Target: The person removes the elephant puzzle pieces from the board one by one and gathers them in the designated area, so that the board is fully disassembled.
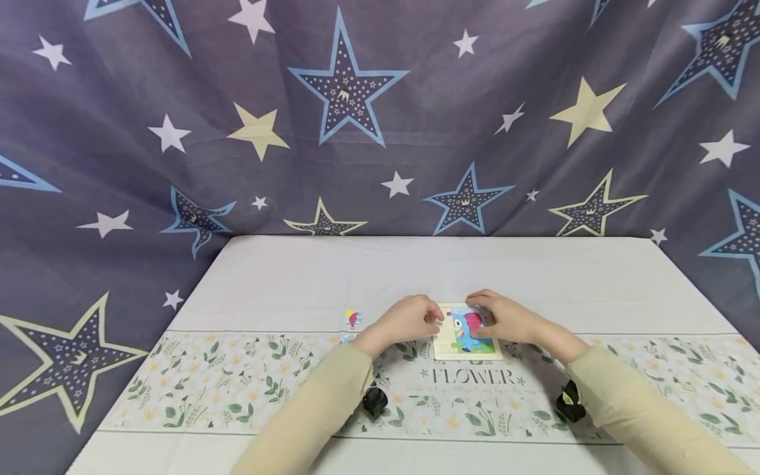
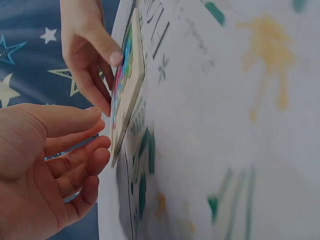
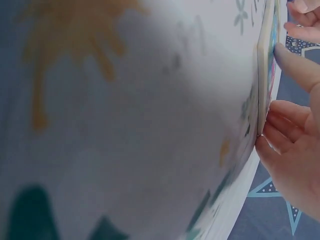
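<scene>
A wooden jigsaw puzzle board (image 1: 469, 357) lies flat on the table, with a blue elephant picture (image 1: 467, 336) on its right part and pale bare wood on its left. My left hand (image 1: 410, 318) hovers at the board's left edge. In the left wrist view its fingers (image 2: 82, 162) are loosely bent, thumb near the index finger, with nothing visible between them. My right hand (image 1: 505, 320) holds the board from the right. Its thumb (image 3: 295, 62) rests on the picture face, and the other fingers curve against the board's edge. The right palm hides part of the picture.
A loose puzzle piece (image 1: 353, 319) with a red and yellow print lies left of my left hand. Another piece (image 1: 348, 338) is partly hidden by that wrist. A floral runner (image 1: 237, 382) crosses the white table (image 1: 297, 277); a star-patterned curtain (image 1: 404, 132) hangs behind.
</scene>
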The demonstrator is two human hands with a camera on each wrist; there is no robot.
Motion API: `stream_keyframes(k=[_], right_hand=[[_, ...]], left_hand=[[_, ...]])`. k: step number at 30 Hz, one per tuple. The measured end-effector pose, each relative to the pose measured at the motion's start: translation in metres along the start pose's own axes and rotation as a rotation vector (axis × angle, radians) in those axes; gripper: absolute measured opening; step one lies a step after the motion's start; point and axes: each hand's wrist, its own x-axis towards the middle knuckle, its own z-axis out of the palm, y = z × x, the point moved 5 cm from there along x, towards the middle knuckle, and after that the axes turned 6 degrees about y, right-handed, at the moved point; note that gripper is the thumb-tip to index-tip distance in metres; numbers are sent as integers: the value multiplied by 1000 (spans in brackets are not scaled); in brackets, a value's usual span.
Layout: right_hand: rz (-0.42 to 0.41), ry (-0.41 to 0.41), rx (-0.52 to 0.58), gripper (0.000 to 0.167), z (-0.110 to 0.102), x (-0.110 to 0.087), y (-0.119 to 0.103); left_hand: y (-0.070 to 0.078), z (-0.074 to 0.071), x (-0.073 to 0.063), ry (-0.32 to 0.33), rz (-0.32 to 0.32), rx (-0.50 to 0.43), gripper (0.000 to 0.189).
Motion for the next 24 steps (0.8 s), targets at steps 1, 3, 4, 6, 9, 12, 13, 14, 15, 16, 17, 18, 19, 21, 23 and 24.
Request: stream_keyframes(k=[1, 3, 4, 6, 9, 12, 13, 14, 15, 16, 17, 18, 19, 21, 23, 24], right_hand=[[-2, 2, -7, 64, -1, 0, 1], [-2, 0, -9, 63, -1, 1, 2], [0, -4, -8, 63, -1, 1, 3], [1, -7, -5, 63, -1, 1, 4], [-6, -1, -6, 62, -1, 2, 5], [-7, 7, -1, 61, -2, 3, 5], [-8, 8, 1, 60, -2, 3, 5], [-8, 8, 3, 60, -2, 3, 5], [-8, 9, 8, 60, -2, 3, 5], [-8, 8, 14, 59, -2, 3, 4], [-8, 6, 20, 59, -2, 3, 4], [-9, 5, 26, 59, -1, 3, 4], [-8, 4, 29, 59, -1, 2, 3], [-8, 3, 31, 59, -1, 2, 3], [-5, 2, 31, 59, -1, 2, 3], [-3, 2, 31, 59, -1, 2, 3]], left_hand=[[1, 1, 2, 1, -3, 2, 17], [2, 3, 6, 2, -14, -2, 19], [2, 4, 7, 3, -23, -5, 21], [1, 6, 10, 5, -37, -18, 23], [1, 7, 13, 12, -44, -35, 24], [3, 8, 17, 24, -31, -34, 25], [4, 9, 17, 28, -27, -26, 25], [5, 9, 18, 32, -24, -13, 26], [6, 9, 19, 38, -25, -3, 26], [7, 9, 20, 42, -29, 6, 26], [7, 10, 20, 46, -36, 14, 26], [7, 10, 20, 48, -48, 19, 27], [8, 11, 20, 50, -60, 24, 27], [7, 12, 20, 56, -83, 19, 27], [7, 14, 20, 63, -103, 10, 27], [7, 14, 20, 68, -109, 10, 26]])
